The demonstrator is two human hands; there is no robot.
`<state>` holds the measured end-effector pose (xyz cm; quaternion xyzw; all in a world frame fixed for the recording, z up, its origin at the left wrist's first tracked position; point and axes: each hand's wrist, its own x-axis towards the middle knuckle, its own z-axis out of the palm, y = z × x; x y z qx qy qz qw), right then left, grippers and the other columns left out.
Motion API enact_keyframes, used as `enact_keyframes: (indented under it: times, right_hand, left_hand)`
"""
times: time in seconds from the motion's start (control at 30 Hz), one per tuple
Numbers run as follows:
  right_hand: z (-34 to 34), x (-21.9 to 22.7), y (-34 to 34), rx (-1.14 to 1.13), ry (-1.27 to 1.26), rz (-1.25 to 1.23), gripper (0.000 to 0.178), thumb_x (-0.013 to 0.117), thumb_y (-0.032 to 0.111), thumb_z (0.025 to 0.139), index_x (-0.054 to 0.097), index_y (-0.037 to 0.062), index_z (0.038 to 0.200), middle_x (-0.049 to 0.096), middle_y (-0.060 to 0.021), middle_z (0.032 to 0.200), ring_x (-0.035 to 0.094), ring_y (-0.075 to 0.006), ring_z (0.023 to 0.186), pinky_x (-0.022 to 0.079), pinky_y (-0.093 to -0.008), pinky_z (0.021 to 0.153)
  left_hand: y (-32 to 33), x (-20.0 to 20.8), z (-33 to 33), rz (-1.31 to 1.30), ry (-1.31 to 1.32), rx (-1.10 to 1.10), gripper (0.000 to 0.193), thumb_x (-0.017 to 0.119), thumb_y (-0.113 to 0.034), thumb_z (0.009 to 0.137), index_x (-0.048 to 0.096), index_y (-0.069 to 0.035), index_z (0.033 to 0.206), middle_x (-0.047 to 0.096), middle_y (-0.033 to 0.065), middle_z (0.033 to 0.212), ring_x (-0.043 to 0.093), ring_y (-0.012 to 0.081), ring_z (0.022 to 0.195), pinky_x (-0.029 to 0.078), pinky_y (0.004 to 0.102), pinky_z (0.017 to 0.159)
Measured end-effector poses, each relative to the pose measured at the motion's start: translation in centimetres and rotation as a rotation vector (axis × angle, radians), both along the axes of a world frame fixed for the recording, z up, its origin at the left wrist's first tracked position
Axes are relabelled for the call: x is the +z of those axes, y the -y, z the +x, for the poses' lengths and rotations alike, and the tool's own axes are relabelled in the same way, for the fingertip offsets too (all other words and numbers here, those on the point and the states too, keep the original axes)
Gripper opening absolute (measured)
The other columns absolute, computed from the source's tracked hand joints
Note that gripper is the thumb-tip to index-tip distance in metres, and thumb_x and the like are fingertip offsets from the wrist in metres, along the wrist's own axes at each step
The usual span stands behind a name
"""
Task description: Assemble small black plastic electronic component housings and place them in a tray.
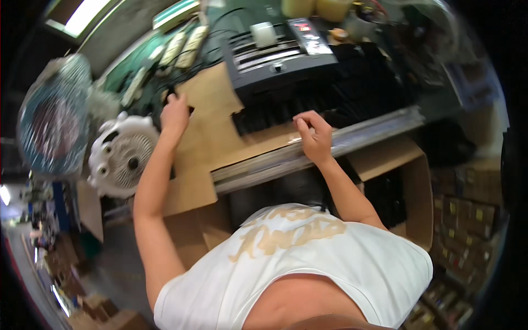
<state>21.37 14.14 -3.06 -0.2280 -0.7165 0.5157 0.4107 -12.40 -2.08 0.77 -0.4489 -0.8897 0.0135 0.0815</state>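
Observation:
Over the left part of a brown cardboard sheet (203, 126), my left hand (175, 114) is closed around a small black object (171, 89). Dark bits of it stick out past the fingers, and its kind cannot be made out. My right hand (315, 137) is bent in a pinch near the table's front edge, beside a heap of black items (269, 115). Whatever those fingers hold, if anything, is too small to tell. Beyond the heap stands a dark grey machine (280, 69) with a white roll on top and a red-lit display panel (311, 37).
A white round fan (125, 155) stands left of my left forearm, with a plastic-wrapped fan (55, 118) behind it. Power strips (190, 47) and cables lie at the back left. An opened carton (419, 192) sits below the table's clear-covered front edge (379, 129); stacked boxes (467, 220) are at right.

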Motion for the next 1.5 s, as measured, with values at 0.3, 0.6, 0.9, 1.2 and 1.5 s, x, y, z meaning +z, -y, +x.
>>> enact_keyframes:
  times: [0.3, 0.6, 0.9, 1.2, 1.5]
  right_hand:
    - [-1.3, 3.7, -11.8, -0.538, 0.31, 0.695, 0.031, 0.066, 0.031, 0.087, 0.066, 0.0137, 0.113, 0.052, -0.0148, 0.123, 0.044, -0.0356, 0.113, 0.04, -0.0449, 0.095]
    - [-2.8, 6.0, -13.9, -0.527, 0.482, 0.998, 0.028, 0.063, 0.036, 0.089, 0.07, 0.0143, 0.105, 0.052, -0.0147, 0.125, 0.042, -0.0369, 0.12, 0.039, -0.0473, 0.096]
    - [-0.9, 2.2, -9.1, -0.13, 0.186, -0.068, 0.023, 0.066, 0.028, 0.091, 0.068, 0.0052, 0.091, 0.056, 0.0023, 0.073, 0.053, -0.0121, 0.065, 0.043, -0.0277, 0.06]
    - [-5.0, 2.4, -6.1, -0.01, 0.088, -0.685, 0.018, 0.069, 0.021, 0.089, 0.064, 0.0037, 0.085, 0.049, 0.0061, 0.065, 0.041, -0.0038, 0.056, 0.033, -0.0215, 0.051]
    - [-2.4, 4.1, 3.2, 0.295, -0.063, -0.509, 0.014, 0.066, 0.014, 0.089, 0.06, 0.0042, 0.081, 0.055, -0.0011, 0.094, 0.049, -0.0071, 0.073, 0.04, -0.021, 0.067]
  left_hand:
    - [3.5, -3.6, 6.0, 0.207, 0.346, -0.508, 0.03, 0.061, -0.008, 0.081, 0.049, -0.001, 0.108, 0.053, 0.0232, 0.116, 0.054, 0.0453, 0.102, 0.046, 0.0484, 0.087]
    - [4.5, -6.1, 6.1, 0.161, 0.349, -0.079, 0.046, 0.071, -0.03, 0.079, 0.049, -0.001, 0.108, 0.055, 0.0249, 0.11, 0.052, 0.0434, 0.106, 0.044, 0.0468, 0.091]
    - [4.4, -2.3, 8.3, 0.329, 0.91, 0.076, 0.05, 0.069, -0.023, 0.083, 0.045, 0.002, 0.119, 0.062, 0.0162, 0.092, 0.063, 0.032, 0.079, 0.052, 0.0384, 0.064]
    - [2.7, 2.2, 16.9, 0.639, 1.691, 0.064, 0.024, 0.053, -0.011, 0.093, 0.047, -0.003, 0.115, 0.065, 0.0116, 0.089, 0.06, 0.0109, 0.065, 0.046, 0.0209, 0.051]
    - [2.6, 0.9, 19.7, 0.657, 1.975, 0.012, 0.019, 0.042, -0.02, 0.097, 0.045, -0.006, 0.11, 0.065, 0.0139, 0.082, 0.058, 0.0125, 0.055, 0.039, 0.017, 0.04]
